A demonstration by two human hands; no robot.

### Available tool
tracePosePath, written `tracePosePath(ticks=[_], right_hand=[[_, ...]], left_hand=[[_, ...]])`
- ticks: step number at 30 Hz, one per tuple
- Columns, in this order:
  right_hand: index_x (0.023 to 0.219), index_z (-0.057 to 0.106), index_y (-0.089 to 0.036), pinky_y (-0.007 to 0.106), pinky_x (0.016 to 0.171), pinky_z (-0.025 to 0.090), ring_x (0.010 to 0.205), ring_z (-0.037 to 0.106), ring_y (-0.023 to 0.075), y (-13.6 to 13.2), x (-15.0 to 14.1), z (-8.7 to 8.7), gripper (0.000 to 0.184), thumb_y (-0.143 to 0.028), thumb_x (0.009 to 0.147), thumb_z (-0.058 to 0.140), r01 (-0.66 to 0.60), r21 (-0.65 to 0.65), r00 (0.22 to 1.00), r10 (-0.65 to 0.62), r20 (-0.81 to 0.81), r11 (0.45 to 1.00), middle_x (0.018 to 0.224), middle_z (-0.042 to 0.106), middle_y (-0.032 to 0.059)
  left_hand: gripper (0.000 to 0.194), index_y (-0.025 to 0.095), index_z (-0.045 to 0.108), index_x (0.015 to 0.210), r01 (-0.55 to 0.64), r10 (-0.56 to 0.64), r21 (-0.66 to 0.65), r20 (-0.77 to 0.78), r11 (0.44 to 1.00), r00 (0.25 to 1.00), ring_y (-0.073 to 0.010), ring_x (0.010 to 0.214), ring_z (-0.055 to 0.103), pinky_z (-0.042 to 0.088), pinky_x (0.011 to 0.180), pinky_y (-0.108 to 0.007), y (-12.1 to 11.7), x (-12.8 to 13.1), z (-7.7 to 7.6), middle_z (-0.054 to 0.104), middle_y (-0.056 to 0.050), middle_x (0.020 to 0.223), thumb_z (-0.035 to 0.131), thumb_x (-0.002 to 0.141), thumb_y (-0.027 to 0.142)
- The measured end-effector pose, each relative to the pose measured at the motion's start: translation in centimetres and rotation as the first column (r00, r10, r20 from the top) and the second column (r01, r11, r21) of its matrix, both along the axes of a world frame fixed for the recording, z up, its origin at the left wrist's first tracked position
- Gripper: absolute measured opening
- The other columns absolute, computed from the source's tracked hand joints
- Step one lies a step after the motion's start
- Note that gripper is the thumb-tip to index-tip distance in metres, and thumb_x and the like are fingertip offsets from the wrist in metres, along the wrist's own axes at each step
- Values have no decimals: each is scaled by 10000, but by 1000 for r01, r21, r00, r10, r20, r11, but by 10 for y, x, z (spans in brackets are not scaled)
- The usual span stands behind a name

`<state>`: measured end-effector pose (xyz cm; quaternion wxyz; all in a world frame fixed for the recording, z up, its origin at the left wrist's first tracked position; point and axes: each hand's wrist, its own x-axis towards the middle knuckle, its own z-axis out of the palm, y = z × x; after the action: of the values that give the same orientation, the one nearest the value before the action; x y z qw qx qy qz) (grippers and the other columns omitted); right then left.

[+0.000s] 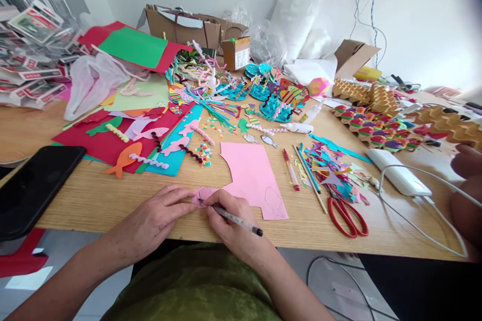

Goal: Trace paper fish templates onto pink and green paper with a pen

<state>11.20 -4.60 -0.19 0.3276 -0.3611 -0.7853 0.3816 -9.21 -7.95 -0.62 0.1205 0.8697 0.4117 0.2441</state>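
Note:
In my right hand (pixel 233 218) is a clear-barrelled pen (pixel 236 219) with a black end cap, its tip down on a small pink paper cut-out (pixel 205 192). Dark drawn lines show on that piece; fingers cover part of it. My left hand (pixel 161 213) lies flat with its fingers stretched out, fingertips resting on the cut-out's left side. Just beyond my right hand is a larger pink sheet (pixel 250 170), with a fish outline drawn at its lower right corner and a piece cut from its left side.
Red-handled scissors (pixel 347 216), a red pen (pixel 291 169) and paper scraps (pixel 331 160) lie to the right. Paper fish (pixel 126 159) and coloured sheets (pixel 90 138) sit at left, near a black phone (pixel 37 185). Another person's hand (pixel 467 180) is near a cabled white power bank (pixel 399 173).

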Motion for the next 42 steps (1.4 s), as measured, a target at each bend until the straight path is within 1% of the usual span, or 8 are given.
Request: tracePosePath(ticks=[7, 15, 20, 24, 28, 34, 38, 42], right_hand=[[817, 556, -188, 200, 539, 409, 546, 542, 106, 0, 1, 0, 127, -127, 801, 445, 3, 0, 1000, -3, -5, 1000, 674, 634, -3], [813, 557, -191, 197, 547, 413, 565, 552, 105, -1, 0, 1, 132, -118, 796, 448, 8, 4, 1000, -8, -24, 1000, 695, 640, -2], [815, 556, -193, 197, 542, 410, 552, 546, 105, -1, 1, 0, 133, -121, 794, 447, 2, 3, 1000, -2, -21, 1000, 666, 621, -15], [819, 555, -196, 200, 543, 412, 547, 545, 106, 0, 1, 0, 133, -125, 789, 446, 3, 10, 1000, -3, -14, 1000, 671, 626, -12], [811, 551, -196, 198, 534, 407, 542, 543, 106, 0, 0, 0, 132, -123, 791, 443, 11, 23, 1000, -10, -27, 1000, 658, 618, -13], [804, 545, -200, 201, 540, 415, 552, 555, 109, 0, -1, 0, 121, -135, 797, 442, 10, 15, 1000, -9, -23, 1000, 674, 636, -7], [808, 540, -202, 201, 540, 416, 553, 553, 108, 0, -1, 0, 118, -136, 793, 443, 3, 11, 1000, -3, -23, 1000, 679, 635, -10], [805, 540, -198, 197, 533, 410, 545, 547, 106, 0, -1, 1, 127, -123, 788, 440, 2, 7, 999, -2, -39, 1000, 652, 614, -17]], left_hand=[[534, 238, 565, 1241, -3, 3, -15, -19, 1000, 1000, -187, 1152, 502, 444, 991, -365, 0, -1, -1, 581, -51, 1221, 345, 827, -17], [525, 236, 567, 1237, -3, 3, -19, -13, 1000, 1000, -190, 1149, 504, 444, 988, -361, 0, 0, 0, 580, -54, 1216, 345, 831, -12], [527, 231, 572, 1230, -5, 4, -31, -13, 999, 1000, -185, 1147, 505, 439, 994, -352, -2, -1, 0, 581, -53, 1215, 345, 824, -16], [543, 231, 571, 1231, -9, 8, -23, -20, 1000, 1000, -188, 1153, 503, 437, 998, -361, -1, -2, -1, 576, -51, 1228, 352, 806, -28], [520, 216, 589, 1206, 0, 0, -6, -22, 1000, 1000, -188, 1138, 512, 448, 988, -355, 0, 0, 0, 589, -58, 1208, 353, 808, -22], [554, 244, 579, 1232, -18, 17, -35, -23, 999, 1000, -198, 1156, 510, 430, 1012, -391, -1, -1, -1, 582, -51, 1235, 352, 801, -20], [557, 255, 560, 1256, -14, 14, -33, -13, 999, 1000, -192, 1145, 515, 442, 1001, -374, -1, -1, -2, 584, -46, 1226, 357, 813, -17], [532, 240, 577, 1232, -9, 9, -21, -9, 1000, 1000, -189, 1146, 513, 450, 991, -363, -1, -1, -2, 583, -52, 1221, 356, 821, -15]])
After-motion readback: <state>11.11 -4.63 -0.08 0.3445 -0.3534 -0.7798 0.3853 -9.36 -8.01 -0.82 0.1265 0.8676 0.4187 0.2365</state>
